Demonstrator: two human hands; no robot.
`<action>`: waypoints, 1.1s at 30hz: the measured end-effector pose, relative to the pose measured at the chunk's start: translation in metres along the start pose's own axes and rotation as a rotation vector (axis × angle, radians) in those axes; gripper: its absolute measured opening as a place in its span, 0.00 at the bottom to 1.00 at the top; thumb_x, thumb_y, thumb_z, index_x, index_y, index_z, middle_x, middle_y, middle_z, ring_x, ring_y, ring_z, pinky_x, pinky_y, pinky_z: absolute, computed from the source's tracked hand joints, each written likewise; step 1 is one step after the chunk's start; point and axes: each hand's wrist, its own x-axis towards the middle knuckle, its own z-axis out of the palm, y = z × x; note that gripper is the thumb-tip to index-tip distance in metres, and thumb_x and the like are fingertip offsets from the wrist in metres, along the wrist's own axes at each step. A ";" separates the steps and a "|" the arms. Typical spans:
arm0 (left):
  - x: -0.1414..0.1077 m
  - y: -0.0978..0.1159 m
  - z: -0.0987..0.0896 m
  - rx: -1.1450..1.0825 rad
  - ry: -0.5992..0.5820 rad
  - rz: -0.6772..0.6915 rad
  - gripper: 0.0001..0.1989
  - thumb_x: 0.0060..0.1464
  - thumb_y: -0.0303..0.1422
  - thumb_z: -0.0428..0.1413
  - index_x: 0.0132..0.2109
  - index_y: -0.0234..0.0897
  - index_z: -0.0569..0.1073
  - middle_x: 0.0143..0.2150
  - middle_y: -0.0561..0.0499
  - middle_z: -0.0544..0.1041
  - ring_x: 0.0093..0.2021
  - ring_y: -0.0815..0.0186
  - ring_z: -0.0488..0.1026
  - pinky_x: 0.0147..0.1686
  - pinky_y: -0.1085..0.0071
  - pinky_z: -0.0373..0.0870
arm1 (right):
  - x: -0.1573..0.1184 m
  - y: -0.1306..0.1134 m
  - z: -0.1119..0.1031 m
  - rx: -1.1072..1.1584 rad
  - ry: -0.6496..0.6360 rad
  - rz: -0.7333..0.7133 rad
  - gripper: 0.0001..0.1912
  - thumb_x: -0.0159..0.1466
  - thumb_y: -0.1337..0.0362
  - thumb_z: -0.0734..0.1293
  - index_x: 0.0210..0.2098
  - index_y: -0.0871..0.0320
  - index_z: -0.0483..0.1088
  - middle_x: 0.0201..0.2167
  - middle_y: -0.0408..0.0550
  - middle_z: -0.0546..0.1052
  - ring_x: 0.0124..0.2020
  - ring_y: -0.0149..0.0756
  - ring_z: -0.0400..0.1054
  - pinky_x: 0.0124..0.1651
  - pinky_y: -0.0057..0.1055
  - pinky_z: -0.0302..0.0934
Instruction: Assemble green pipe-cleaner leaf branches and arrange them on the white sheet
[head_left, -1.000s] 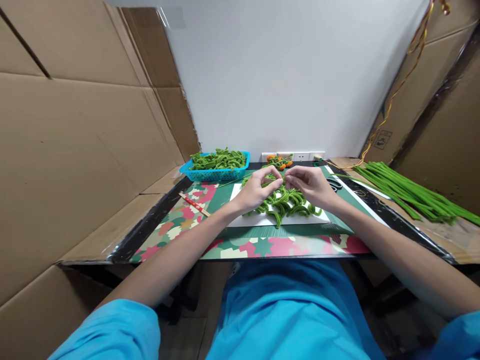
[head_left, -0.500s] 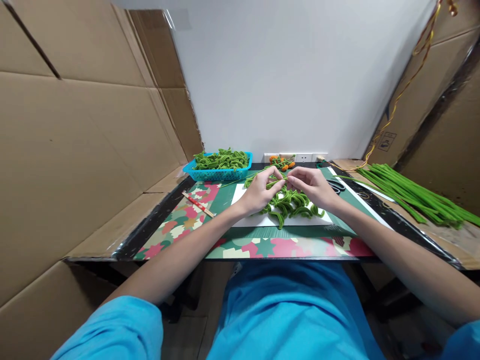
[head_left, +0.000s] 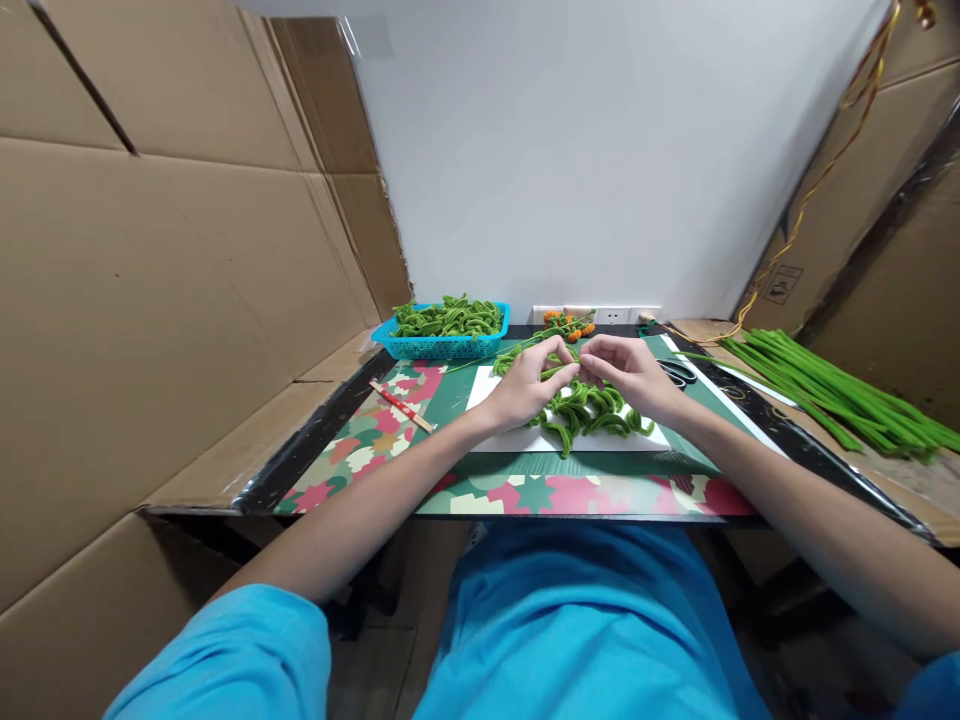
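Near the table's [head_left: 311, 440] back edge, the left hand [head_left: 525, 382] and right hand [head_left: 628, 376] pinch a thin fuzzy green stem [head_left: 554, 372] that a loose grip might drop.

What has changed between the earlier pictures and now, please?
The whole scene slid slightly right in the picture, a camera shift. The left hand and right hand seem to meet slightly more closely; nothing is visibly taken up or released. The blue plastic basket, scissors and green chenille stem bundle stayed put.
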 end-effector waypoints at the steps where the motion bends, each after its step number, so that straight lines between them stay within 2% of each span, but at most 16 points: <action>1: 0.000 0.001 0.000 -0.014 -0.009 -0.019 0.18 0.63 0.46 0.63 0.39 0.38 0.69 0.36 0.52 0.75 0.37 0.64 0.75 0.38 0.70 0.69 | 0.000 0.000 0.000 0.000 -0.001 -0.005 0.23 0.65 0.42 0.76 0.36 0.56 0.76 0.27 0.43 0.76 0.28 0.34 0.66 0.31 0.31 0.60; 4: 0.002 0.002 -0.001 -0.101 -0.044 -0.079 0.20 0.61 0.48 0.65 0.39 0.39 0.67 0.28 0.57 0.69 0.25 0.71 0.63 0.27 0.73 0.57 | 0.002 0.004 -0.002 0.054 0.061 -0.007 0.24 0.62 0.41 0.78 0.36 0.56 0.77 0.27 0.43 0.76 0.29 0.34 0.67 0.32 0.32 0.62; 7: 0.003 -0.001 -0.003 -0.204 -0.055 -0.135 0.23 0.58 0.50 0.67 0.40 0.41 0.64 0.22 0.62 0.61 0.20 0.74 0.53 0.23 0.74 0.47 | 0.004 0.008 -0.008 0.104 0.182 -0.008 0.25 0.59 0.40 0.79 0.36 0.56 0.77 0.26 0.43 0.76 0.27 0.33 0.67 0.31 0.31 0.62; 11: 0.004 -0.004 -0.003 -0.215 -0.045 -0.172 0.26 0.56 0.53 0.68 0.41 0.41 0.65 0.22 0.64 0.60 0.18 0.76 0.51 0.22 0.75 0.45 | 0.005 0.008 -0.017 0.023 0.280 -0.054 0.23 0.61 0.41 0.79 0.34 0.56 0.78 0.25 0.44 0.76 0.26 0.33 0.67 0.30 0.32 0.63; 15: 0.004 -0.003 -0.002 -0.215 -0.061 -0.195 0.28 0.57 0.54 0.67 0.50 0.39 0.68 0.22 0.64 0.63 0.18 0.76 0.52 0.20 0.75 0.47 | 0.003 0.004 -0.016 -0.080 0.341 -0.104 0.22 0.63 0.43 0.77 0.34 0.56 0.77 0.25 0.44 0.76 0.26 0.34 0.69 0.31 0.33 0.64; 17: 0.005 -0.004 -0.001 -0.221 -0.045 -0.199 0.30 0.57 0.55 0.67 0.52 0.39 0.68 0.21 0.65 0.59 0.17 0.74 0.52 0.19 0.75 0.47 | 0.001 0.001 -0.012 -0.158 0.328 -0.134 0.20 0.65 0.44 0.76 0.34 0.56 0.77 0.26 0.45 0.77 0.27 0.35 0.71 0.32 0.33 0.65; 19: 0.005 -0.006 -0.002 -0.213 -0.013 -0.183 0.28 0.57 0.55 0.67 0.50 0.38 0.71 0.21 0.64 0.59 0.18 0.74 0.54 0.19 0.75 0.48 | -0.001 -0.001 -0.008 -0.220 0.290 -0.154 0.20 0.67 0.46 0.74 0.34 0.57 0.76 0.27 0.45 0.78 0.28 0.35 0.71 0.33 0.34 0.65; 22: 0.006 -0.008 -0.002 -0.180 0.073 -0.134 0.24 0.55 0.51 0.70 0.43 0.35 0.77 0.28 0.56 0.71 0.25 0.73 0.63 0.23 0.75 0.55 | -0.002 -0.002 -0.005 -0.239 0.233 -0.143 0.21 0.68 0.44 0.74 0.34 0.56 0.76 0.26 0.45 0.77 0.27 0.36 0.71 0.32 0.34 0.64; 24: 0.007 -0.007 -0.003 -0.168 0.127 -0.118 0.23 0.53 0.50 0.72 0.40 0.34 0.80 0.32 0.52 0.75 0.28 0.72 0.66 0.26 0.75 0.58 | -0.002 -0.002 -0.005 -0.210 0.195 -0.125 0.22 0.67 0.43 0.74 0.34 0.56 0.76 0.25 0.45 0.77 0.27 0.36 0.70 0.31 0.33 0.63; 26: 0.007 -0.006 -0.003 -0.177 0.146 -0.131 0.23 0.53 0.51 0.72 0.39 0.34 0.80 0.28 0.54 0.73 0.25 0.72 0.64 0.24 0.74 0.57 | -0.002 -0.002 -0.006 -0.187 0.166 -0.117 0.22 0.67 0.42 0.74 0.34 0.56 0.76 0.25 0.45 0.77 0.27 0.36 0.69 0.30 0.33 0.62; 29: 0.005 -0.003 -0.004 -0.219 0.123 -0.177 0.24 0.53 0.54 0.70 0.37 0.35 0.79 0.20 0.60 0.63 0.19 0.74 0.54 0.19 0.73 0.50 | -0.001 -0.003 -0.008 -0.158 0.121 -0.109 0.23 0.67 0.42 0.74 0.34 0.56 0.76 0.25 0.44 0.77 0.26 0.34 0.67 0.30 0.32 0.60; 33: 0.005 0.002 -0.008 -0.302 0.062 -0.232 0.26 0.51 0.55 0.72 0.32 0.35 0.76 0.19 0.62 0.58 0.17 0.77 0.50 0.16 0.74 0.46 | -0.001 -0.004 -0.007 -0.034 0.068 -0.054 0.23 0.64 0.41 0.76 0.31 0.56 0.76 0.23 0.43 0.75 0.24 0.32 0.62 0.28 0.32 0.56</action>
